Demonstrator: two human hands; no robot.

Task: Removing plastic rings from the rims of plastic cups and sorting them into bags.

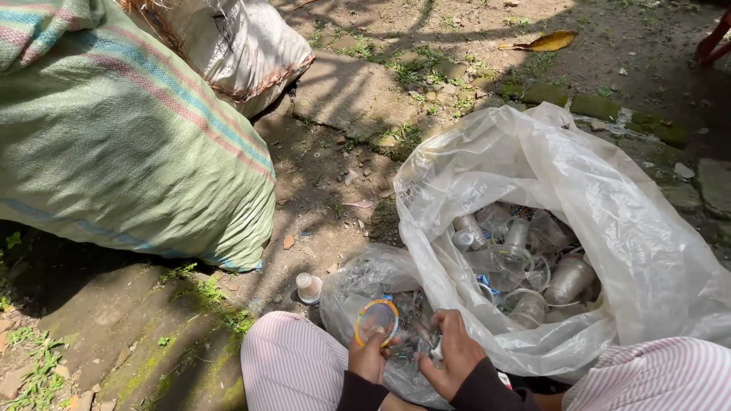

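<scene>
My left hand (368,355) holds a clear plastic cup (378,320) with an orange rim, its mouth facing up toward me. My right hand (452,352) is beside it, fingers closed on a small clear plastic piece (435,348) at the cup's side. Both hands work over a small clear plastic bag (362,278) of crumpled cups between my knees in striped trousers (293,361).
A large clear plastic bag (609,221) full of used plastic cups stands open at the right. A green striped woven sack (129,144) and a white sack (244,46) lie at the left. A small white cup (308,288) lies on the dirt and mossy stone ground.
</scene>
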